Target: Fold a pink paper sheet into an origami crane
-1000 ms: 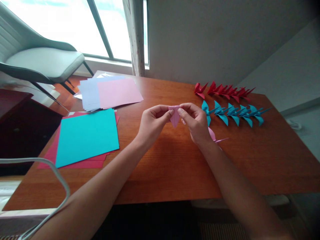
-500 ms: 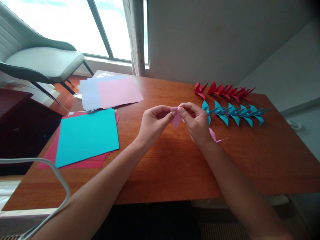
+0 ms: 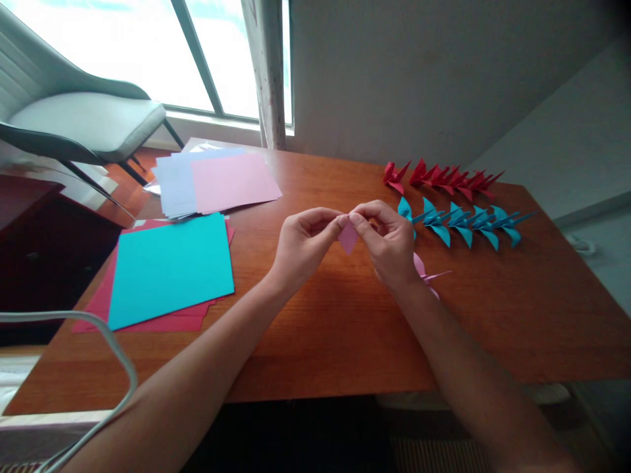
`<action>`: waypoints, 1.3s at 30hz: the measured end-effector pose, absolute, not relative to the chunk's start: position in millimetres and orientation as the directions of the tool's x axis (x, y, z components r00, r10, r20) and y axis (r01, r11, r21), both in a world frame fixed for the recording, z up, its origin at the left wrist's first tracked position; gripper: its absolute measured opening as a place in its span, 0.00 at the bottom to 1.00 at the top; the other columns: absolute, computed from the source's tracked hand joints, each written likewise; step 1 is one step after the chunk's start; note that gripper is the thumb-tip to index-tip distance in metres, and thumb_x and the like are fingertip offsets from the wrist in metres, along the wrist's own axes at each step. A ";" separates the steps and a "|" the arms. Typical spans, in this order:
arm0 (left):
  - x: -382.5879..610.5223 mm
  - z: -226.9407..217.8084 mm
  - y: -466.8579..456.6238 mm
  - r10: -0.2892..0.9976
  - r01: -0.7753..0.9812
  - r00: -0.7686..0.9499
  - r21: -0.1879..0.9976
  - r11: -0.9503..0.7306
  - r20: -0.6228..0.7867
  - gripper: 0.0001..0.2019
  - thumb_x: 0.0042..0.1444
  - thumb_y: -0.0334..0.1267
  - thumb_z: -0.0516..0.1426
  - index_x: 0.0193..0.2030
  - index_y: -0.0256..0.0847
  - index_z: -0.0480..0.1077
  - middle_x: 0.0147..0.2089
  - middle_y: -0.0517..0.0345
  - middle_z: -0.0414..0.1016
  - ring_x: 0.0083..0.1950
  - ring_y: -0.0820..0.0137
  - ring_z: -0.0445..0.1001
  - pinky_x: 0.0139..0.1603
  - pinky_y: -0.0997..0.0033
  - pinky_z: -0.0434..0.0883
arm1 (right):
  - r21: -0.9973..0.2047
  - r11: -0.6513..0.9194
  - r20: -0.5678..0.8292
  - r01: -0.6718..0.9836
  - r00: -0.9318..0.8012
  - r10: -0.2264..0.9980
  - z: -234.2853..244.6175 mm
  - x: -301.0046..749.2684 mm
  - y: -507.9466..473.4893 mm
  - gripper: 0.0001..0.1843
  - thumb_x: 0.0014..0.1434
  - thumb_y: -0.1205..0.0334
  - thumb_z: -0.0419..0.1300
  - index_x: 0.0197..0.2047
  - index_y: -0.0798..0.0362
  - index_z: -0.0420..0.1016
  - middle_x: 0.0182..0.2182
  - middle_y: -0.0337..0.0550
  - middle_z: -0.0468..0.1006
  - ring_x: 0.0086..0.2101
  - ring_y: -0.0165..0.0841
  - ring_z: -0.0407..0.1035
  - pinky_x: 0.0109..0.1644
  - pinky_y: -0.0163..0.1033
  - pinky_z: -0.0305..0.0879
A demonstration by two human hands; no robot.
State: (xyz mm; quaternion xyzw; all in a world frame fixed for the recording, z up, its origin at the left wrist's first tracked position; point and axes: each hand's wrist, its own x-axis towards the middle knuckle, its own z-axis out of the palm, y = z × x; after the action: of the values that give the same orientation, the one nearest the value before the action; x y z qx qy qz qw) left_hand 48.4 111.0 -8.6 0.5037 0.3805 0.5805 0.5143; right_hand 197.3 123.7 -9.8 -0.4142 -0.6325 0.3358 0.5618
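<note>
A small folded piece of pink paper hangs point down between my two hands, above the middle of the table. My left hand pinches its upper left edge between thumb and fingers. On the other side, my right hand pinches the upper right edge, its fingertips close to those of the left. The fingers hide the paper's top part. Just beyond my right wrist lies a pink paper crane, partly covered by the wrist.
Several blue paper cranes stand in a row at the right, with several red paper cranes behind. Stacked at left are blue paper over red sheets and pink paper over pale sheets. A white cable crosses near my left forearm.
The top of the pink paper has drawn in between my fingertips, and its lower point shows as a diamond. My right wrist has shifted slightly, so more of the pink crane shows.
</note>
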 end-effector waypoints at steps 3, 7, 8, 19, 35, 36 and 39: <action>47.4 -7.4 110.1 0.977 -0.198 0.011 0.958 -0.206 0.213 0.10 0.55 0.44 0.68 0.33 0.37 0.81 0.32 0.56 0.83 0.33 0.72 0.77 0.35 0.75 0.74 | -0.881 0.451 0.449 0.140 -0.045 0.892 -8.7 196.2 122.6 0.05 0.61 0.60 0.64 0.33 0.48 0.77 0.32 0.36 0.76 0.34 0.30 0.69 0.36 0.37 0.65; 46.9 -5.8 108.2 0.976 -0.181 -0.009 0.960 -0.214 0.216 0.09 0.54 0.42 0.68 0.31 0.38 0.81 0.31 0.56 0.82 0.32 0.72 0.76 0.35 0.75 0.73 | -0.908 0.402 0.399 0.115 -0.049 0.915 -8.7 194.5 122.3 0.04 0.60 0.60 0.64 0.33 0.48 0.76 0.30 0.36 0.76 0.33 0.30 0.69 0.35 0.36 0.66; 46.9 -5.6 108.1 0.976 -0.174 -0.011 0.961 -0.215 0.216 0.09 0.54 0.41 0.67 0.31 0.37 0.81 0.31 0.56 0.82 0.32 0.72 0.76 0.35 0.75 0.72 | -0.920 0.379 0.376 0.100 -0.050 0.925 -9.0 194.5 122.8 0.04 0.59 0.61 0.64 0.32 0.48 0.75 0.30 0.35 0.75 0.32 0.29 0.69 0.34 0.36 0.66; 45.8 -3.6 110.4 0.975 -0.032 0.055 0.976 -0.216 0.217 0.09 0.55 0.40 0.65 0.30 0.35 0.77 0.29 0.56 0.78 0.31 0.73 0.73 0.31 0.76 0.67 | -0.948 0.300 0.290 0.103 -0.099 0.952 -10.9 200.1 127.8 0.06 0.58 0.60 0.65 0.31 0.50 0.74 0.27 0.34 0.73 0.29 0.27 0.67 0.32 0.34 0.64; 46.6 -10.0 113.3 0.991 -0.137 0.042 0.984 -0.117 0.124 0.10 0.54 0.42 0.66 0.31 0.36 0.79 0.30 0.56 0.79 0.30 0.73 0.74 0.31 0.75 0.71 | -0.964 0.262 0.262 0.046 -0.009 0.965 -18.2 197.9 131.6 0.14 0.59 0.47 0.67 0.33 0.50 0.79 0.27 0.36 0.77 0.26 0.27 0.67 0.29 0.34 0.64; 46.8 -10.0 113.3 0.992 -0.141 0.046 0.984 -0.106 0.113 0.11 0.54 0.43 0.66 0.30 0.36 0.78 0.29 0.56 0.79 0.30 0.72 0.74 0.31 0.75 0.71 | -0.961 0.270 0.270 0.064 -0.009 0.963 -17.9 198.1 131.2 0.14 0.59 0.47 0.67 0.32 0.50 0.79 0.27 0.36 0.78 0.27 0.28 0.68 0.30 0.35 0.65; 47.3 -9.7 113.2 0.992 -0.133 0.077 0.987 -0.092 0.103 0.13 0.54 0.46 0.66 0.29 0.36 0.76 0.28 0.57 0.77 0.30 0.72 0.73 0.32 0.74 0.71 | -0.958 0.275 0.275 0.084 -0.008 0.961 -15.9 198.7 128.9 0.13 0.58 0.48 0.67 0.32 0.49 0.80 0.28 0.37 0.80 0.29 0.30 0.72 0.33 0.36 0.69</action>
State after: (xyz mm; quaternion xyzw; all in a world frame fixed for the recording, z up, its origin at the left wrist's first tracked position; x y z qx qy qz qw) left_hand 47.3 113.2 -9.7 0.5110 0.4201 0.5338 0.5268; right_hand 198.7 128.9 -15.9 -0.4471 -0.5844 0.4033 0.5440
